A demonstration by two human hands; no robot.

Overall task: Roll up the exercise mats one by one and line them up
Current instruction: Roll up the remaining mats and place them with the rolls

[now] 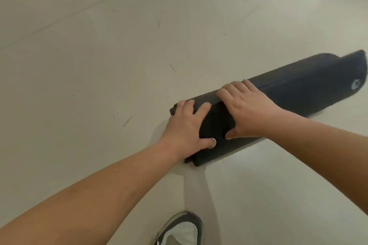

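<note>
Head view: left hand (184, 126) and right hand (250, 114) grip the rolled mat (298, 90) (left end), fingers (232, 88) curled over its top.

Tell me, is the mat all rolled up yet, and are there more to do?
Almost. Done: the dark mat looks rolled into a tube lying on the floor. In hand: the left hand and right hand both grip the roll near its closer end. Left: putting it in a line. No other mats show here, so how many remain cannot be told.
</note>
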